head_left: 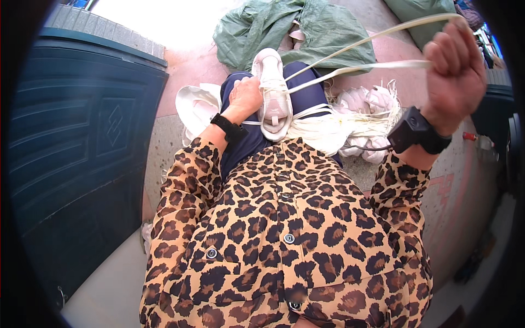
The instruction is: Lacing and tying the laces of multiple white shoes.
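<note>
A white sneaker [276, 112] rests on my lap between my thighs, its toe pointing away from me. At the left side of its lacing area my left hand [246, 97] is closed, gripping the shoe; the fingertips are partly hidden. Up at the far right my right hand [455, 71] is closed on a long cream shoelace [355, 69]. Two strands run taut from the sneaker's eyelets to this raised fist. A bundle of loose cream laces [317, 131] lies across my right thigh beside the shoe.
More pale shoes [372, 101] lie at my right, with laces over them. Another white shoe [192, 106] sits by my left leg. Beyond my knees is a crumpled green sack [251, 33]. A dark blue panelled door [87, 136] stands on the left.
</note>
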The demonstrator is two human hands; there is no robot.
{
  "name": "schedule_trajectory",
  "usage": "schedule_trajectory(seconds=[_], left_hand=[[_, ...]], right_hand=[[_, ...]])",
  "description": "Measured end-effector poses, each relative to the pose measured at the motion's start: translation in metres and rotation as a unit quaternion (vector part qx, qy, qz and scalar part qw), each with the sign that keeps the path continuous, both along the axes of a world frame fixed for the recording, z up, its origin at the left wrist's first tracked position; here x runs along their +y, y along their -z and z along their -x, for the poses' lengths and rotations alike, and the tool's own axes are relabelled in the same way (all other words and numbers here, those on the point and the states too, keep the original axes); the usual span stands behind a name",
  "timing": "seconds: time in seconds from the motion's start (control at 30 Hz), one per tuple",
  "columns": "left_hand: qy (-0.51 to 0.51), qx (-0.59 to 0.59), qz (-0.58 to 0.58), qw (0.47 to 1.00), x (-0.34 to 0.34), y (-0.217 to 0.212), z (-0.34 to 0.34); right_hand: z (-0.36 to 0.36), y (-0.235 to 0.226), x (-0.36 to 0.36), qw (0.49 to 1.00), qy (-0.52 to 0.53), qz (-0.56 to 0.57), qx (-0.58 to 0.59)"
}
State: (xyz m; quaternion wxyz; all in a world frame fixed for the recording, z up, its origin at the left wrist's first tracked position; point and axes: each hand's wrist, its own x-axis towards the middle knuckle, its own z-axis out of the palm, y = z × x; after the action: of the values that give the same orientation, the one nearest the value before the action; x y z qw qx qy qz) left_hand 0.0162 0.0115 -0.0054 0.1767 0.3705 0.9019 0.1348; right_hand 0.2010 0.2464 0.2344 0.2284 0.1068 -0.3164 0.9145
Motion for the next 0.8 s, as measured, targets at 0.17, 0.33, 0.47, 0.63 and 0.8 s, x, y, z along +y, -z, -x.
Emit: schedule_trajectory(seconds=[0.17, 0.33, 0.47, 0.63, 0.8], left_hand=[[0.006, -0.092, -0.061, 0.994, 0.001, -0.004, 0.01], [0.113, -0.364, -0.109, 0.918, 0.015, -0.019, 0.013], [0.246, -0.401, -0.106, 0.876, 0.015, -0.042, 0.026], [0.16, -0.499, -0.232, 0.819, -0.029, -0.092, 0.065], [-0.033, -0.563, -0.583, 0.586, -0.109, -0.179, 0.152]], right_hand=[[-0.021, -0.014, 0.004, 0.994, 0.054, -0.075, 0.064], [-0.028, -0.005, 0.007, 0.989, 0.114, -0.092, 0.022], [-0.026, -0.002, 0.014, 0.985, 0.143, -0.098, -0.019], [0.001, 0.064, 0.014, 0.878, 0.262, -0.248, -0.314], [0.03, 0.191, -0.038, 0.778, 0.085, -0.401, -0.475]])
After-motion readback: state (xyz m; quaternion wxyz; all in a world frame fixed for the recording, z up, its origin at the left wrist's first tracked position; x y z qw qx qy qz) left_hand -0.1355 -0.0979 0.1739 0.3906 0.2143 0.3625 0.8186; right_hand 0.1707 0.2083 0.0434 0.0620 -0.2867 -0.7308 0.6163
